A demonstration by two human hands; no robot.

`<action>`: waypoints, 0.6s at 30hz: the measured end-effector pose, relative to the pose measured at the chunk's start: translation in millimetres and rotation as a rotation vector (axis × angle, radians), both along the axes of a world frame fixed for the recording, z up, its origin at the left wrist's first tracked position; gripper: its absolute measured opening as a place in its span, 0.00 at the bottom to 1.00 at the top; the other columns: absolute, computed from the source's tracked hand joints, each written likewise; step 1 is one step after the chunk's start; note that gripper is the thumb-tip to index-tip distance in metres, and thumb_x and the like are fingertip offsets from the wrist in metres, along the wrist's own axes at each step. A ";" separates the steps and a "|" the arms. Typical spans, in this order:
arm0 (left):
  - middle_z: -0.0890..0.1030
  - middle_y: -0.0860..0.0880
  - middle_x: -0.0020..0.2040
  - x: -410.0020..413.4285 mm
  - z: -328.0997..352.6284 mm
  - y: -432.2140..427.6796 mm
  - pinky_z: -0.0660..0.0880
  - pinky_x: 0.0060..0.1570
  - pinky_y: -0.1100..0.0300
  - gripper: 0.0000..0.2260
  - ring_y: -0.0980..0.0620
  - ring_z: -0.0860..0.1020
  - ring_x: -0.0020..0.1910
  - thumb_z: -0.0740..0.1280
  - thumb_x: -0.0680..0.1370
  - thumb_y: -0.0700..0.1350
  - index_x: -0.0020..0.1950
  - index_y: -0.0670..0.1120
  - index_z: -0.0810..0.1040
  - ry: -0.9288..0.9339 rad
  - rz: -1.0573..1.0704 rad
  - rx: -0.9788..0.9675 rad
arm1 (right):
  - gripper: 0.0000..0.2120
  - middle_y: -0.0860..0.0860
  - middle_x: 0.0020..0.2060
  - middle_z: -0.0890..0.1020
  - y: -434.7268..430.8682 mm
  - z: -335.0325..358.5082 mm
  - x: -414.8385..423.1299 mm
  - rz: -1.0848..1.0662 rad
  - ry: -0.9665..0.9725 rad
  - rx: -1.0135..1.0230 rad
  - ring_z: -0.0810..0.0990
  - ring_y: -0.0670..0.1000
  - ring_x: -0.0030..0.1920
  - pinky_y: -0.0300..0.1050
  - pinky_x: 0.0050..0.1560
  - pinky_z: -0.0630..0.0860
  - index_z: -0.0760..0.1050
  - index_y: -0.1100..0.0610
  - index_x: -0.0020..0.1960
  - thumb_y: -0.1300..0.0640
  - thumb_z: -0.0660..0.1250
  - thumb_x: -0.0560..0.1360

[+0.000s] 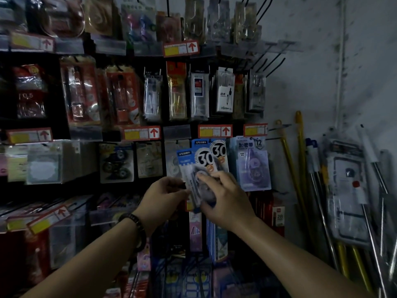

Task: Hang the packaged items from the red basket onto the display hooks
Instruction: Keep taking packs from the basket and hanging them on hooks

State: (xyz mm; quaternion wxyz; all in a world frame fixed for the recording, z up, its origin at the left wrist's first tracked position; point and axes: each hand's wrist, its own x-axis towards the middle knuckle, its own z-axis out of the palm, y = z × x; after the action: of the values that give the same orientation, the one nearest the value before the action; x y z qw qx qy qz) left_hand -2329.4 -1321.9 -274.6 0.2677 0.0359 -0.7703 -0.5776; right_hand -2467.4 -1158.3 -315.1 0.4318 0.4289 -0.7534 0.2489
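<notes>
Fingers (206, 179) of the right hand (225, 201) curl over the front of a blue blister-packed correction tape (193, 166) marked with a large "30", pressing on its clear bubble, while the left hand (163, 201) pinches the pack's lower left edge between thumb and bent fingers. Both hands are closed on this one pack, which tilts slightly to the left and stands in front of the display rack at about the third row of hooks down. Just behind it and up to the right of the fingers hangs a matching "30" pack (219, 153) on its hook, the two overlapping. Further right of the fingers hangs a pale purple pack (252, 164) printed with "12". Above the fingers runs a row of red and yellow price labels (214, 131) with upward arrows, and above those hang compass sets (224, 93) and other clear-bagged stationery. Left of the fingers hang a card of dark tape rolls (116, 162) and some boxed goods, blurred. Below the hands more packs (196, 229) hang on lower hooks. A dark beaded bracelet (134, 221) circles the left wrist. Well to the right, yellow-handled poles (294, 173) lean against a stained white wall (311, 82). The red basket cannot be seen.
</notes>
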 end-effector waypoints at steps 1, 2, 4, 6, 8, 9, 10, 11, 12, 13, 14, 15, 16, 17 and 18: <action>0.86 0.43 0.50 0.9 0.2 -1.5 0.84 0.44 0.50 0.08 0.44 0.85 0.44 0.73 0.82 0.42 0.60 0.43 0.80 0.000 0.013 0.002 | 0.34 0.51 0.65 0.72 0.2 -0.5 -3.8 -0.037 -0.017 -0.015 0.71 0.55 0.69 0.55 0.55 0.83 0.68 0.48 0.80 0.40 0.63 0.76; 0.84 0.43 0.47 1.8 -0.3 -3.4 0.81 0.38 0.54 0.07 0.45 0.82 0.42 0.72 0.82 0.41 0.59 0.41 0.81 0.001 0.020 0.002 | 0.34 0.51 0.65 0.72 -0.2 -0.6 -7.0 -0.064 -0.031 -0.032 0.71 0.56 0.68 0.55 0.55 0.82 0.68 0.48 0.80 0.40 0.62 0.76; 0.80 0.42 0.43 1.3 -3.9 -10.4 0.76 0.34 0.56 0.05 0.45 0.79 0.41 0.71 0.83 0.39 0.55 0.38 0.82 -0.002 0.036 -0.022 | 0.33 0.52 0.65 0.71 -1.5 0.2 -13.0 -0.108 -0.037 -0.058 0.72 0.57 0.67 0.54 0.55 0.82 0.66 0.47 0.80 0.41 0.64 0.77; 0.79 0.43 0.40 -0.3 -7.6 -17.6 0.76 0.34 0.57 0.04 0.47 0.79 0.38 0.71 0.82 0.39 0.51 0.39 0.84 0.008 0.057 -0.043 | 0.32 0.53 0.64 0.72 -3.6 1.7 -18.2 -0.149 -0.014 -0.076 0.72 0.58 0.66 0.55 0.56 0.82 0.66 0.49 0.79 0.43 0.67 0.77; 0.80 0.44 0.40 -2.3 -10.1 -24.1 0.77 0.35 0.56 0.03 0.50 0.79 0.37 0.72 0.82 0.38 0.49 0.41 0.84 0.023 0.078 -0.060 | 0.32 0.54 0.64 0.72 -5.8 3.7 -21.5 -0.175 0.008 -0.094 0.73 0.58 0.65 0.55 0.57 0.82 0.68 0.51 0.78 0.45 0.70 0.78; 0.80 0.44 0.40 -3.1 -10.8 -27.0 0.78 0.36 0.55 0.02 0.50 0.80 0.37 0.72 0.81 0.38 0.49 0.41 0.84 0.027 0.078 -0.056 | 0.31 0.55 0.65 0.72 -6.7 4.6 -22.7 -0.183 0.018 -0.104 0.73 0.58 0.65 0.55 0.58 0.81 0.68 0.52 0.78 0.46 0.71 0.78; 0.80 0.44 0.40 -3.5 -11.0 -29.3 0.78 0.38 0.54 0.01 0.50 0.80 0.38 0.73 0.81 0.37 0.49 0.41 0.84 0.031 0.076 -0.049 | 0.31 0.55 0.66 0.71 -7.6 5.2 -23.9 -0.184 0.024 -0.111 0.73 0.58 0.66 0.55 0.58 0.81 0.68 0.52 0.78 0.46 0.71 0.78; 0.80 0.45 0.40 -3.4 -10.6 -30.7 0.78 0.38 0.54 0.01 0.49 0.80 0.38 0.73 0.81 0.37 0.50 0.41 0.84 0.033 0.072 -0.045 | 0.31 0.55 0.66 0.71 -8.3 6.0 -24.8 -0.181 0.025 -0.114 0.73 0.58 0.66 0.54 0.59 0.81 0.68 0.52 0.78 0.46 0.71 0.78; 0.80 0.45 0.40 -3.5 -10.3 -32.0 0.78 0.37 0.55 0.01 0.49 0.80 0.38 0.73 0.80 0.38 0.49 0.41 0.84 0.034 0.072 -0.048 | 0.31 0.55 0.66 0.71 -9.2 6.9 -25.8 -0.179 0.023 -0.112 0.73 0.58 0.65 0.54 0.59 0.81 0.68 0.52 0.78 0.45 0.70 0.78; 0.80 0.45 0.39 -3.3 -9.5 -33.1 0.78 0.36 0.56 0.01 0.50 0.80 0.38 0.74 0.80 0.38 0.49 0.42 0.84 0.033 0.072 -0.052 | 0.30 0.54 0.65 0.72 -9.9 8.0 -26.6 -0.180 0.018 -0.106 0.73 0.58 0.65 0.54 0.58 0.82 0.68 0.52 0.77 0.45 0.70 0.78; 0.79 0.46 0.39 -3.6 -8.9 -33.8 0.77 0.34 0.57 0.02 0.50 0.79 0.37 0.74 0.80 0.38 0.48 0.43 0.84 0.032 0.073 -0.051 | 0.30 0.54 0.64 0.72 -10.4 9.1 -27.1 -0.183 0.011 -0.099 0.74 0.57 0.64 0.55 0.57 0.82 0.69 0.52 0.77 0.45 0.70 0.78; 0.79 0.46 0.38 -3.5 -8.3 -34.1 0.77 0.34 0.58 0.02 0.51 0.79 0.36 0.75 0.80 0.38 0.47 0.43 0.84 0.032 0.069 -0.046 | 0.30 0.54 0.63 0.72 -10.6 10.2 -27.2 -0.187 0.005 -0.091 0.75 0.57 0.62 0.55 0.55 0.82 0.69 0.52 0.76 0.44 0.71 0.78; 0.79 0.46 0.38 -3.6 -7.8 -34.1 0.77 0.33 0.58 0.02 0.52 0.79 0.35 0.75 0.79 0.38 0.47 0.43 0.84 0.032 0.068 -0.041 | 0.30 0.54 0.62 0.72 -10.7 10.9 -27.1 -0.191 0.001 -0.085 0.76 0.57 0.61 0.55 0.54 0.83 0.68 0.52 0.76 0.44 0.71 0.77; 0.80 0.46 0.38 -3.5 -7.6 -34.4 0.77 0.33 0.58 0.02 0.52 0.79 0.35 0.75 0.79 0.38 0.47 0.42 0.84 0.033 0.069 -0.039 | 0.30 0.54 0.61 0.72 -10.9 11.8 -26.8 -0.196 -0.002 -0.079 0.76 0.57 0.60 0.55 0.53 0.83 0.68 0.51 0.75 0.44 0.71 0.77; 0.81 0.46 0.38 -3.7 -7.6 -34.6 0.77 0.33 0.58 0.02 0.52 0.80 0.35 0.75 0.79 0.38 0.47 0.42 0.84 0.033 0.075 -0.040 | 0.30 0.54 0.61 0.72 -11.1 12.8 -26.4 -0.198 -0.003 -0.076 0.77 0.57 0.59 0.54 0.52 0.83 0.67 0.51 0.75 0.43 0.71 0.77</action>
State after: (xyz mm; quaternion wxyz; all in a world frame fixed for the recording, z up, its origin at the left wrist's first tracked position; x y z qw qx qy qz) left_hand -2333.1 -1356.5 -282.2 0.3028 0.0499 -0.7752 -0.5523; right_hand -2493.8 -1169.3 -302.2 0.4692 0.3356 -0.7826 0.2339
